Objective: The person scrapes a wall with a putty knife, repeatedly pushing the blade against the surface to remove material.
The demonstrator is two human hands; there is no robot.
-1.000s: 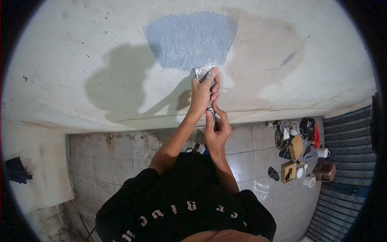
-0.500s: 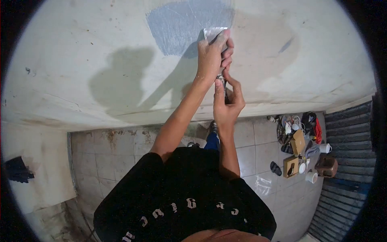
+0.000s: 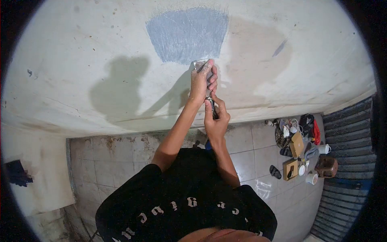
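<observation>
Both my hands are closed on a scraper (image 3: 199, 63), a broad metal blade with a dark handle. My left hand (image 3: 199, 82) wraps the upper part near the blade, its thumb stretched along the metal; pale dust coats the skin. Lower down, my right hand (image 3: 217, 121) pinches the dark handle, much of which its fingers hide. The blade's edge lies at the lower border of a blue-grey patch (image 3: 187, 34) on the pale wall (image 3: 121, 36). Fine scratch lines run across that patch.
On the tiled floor (image 3: 242, 139) at the right lie a dark sandal (image 3: 275, 172), cardboard boxes (image 3: 290, 169), white buckets (image 3: 311, 178), a brown stool (image 3: 325, 167) and bags. A ribbed shutter (image 3: 346, 149) closes that side. Dark cloth (image 3: 18, 173) hangs at the left.
Both hands and the scraper have moved down the wall and slightly left, from over the blue-grey patch to its lower border. More of the patch shows.
</observation>
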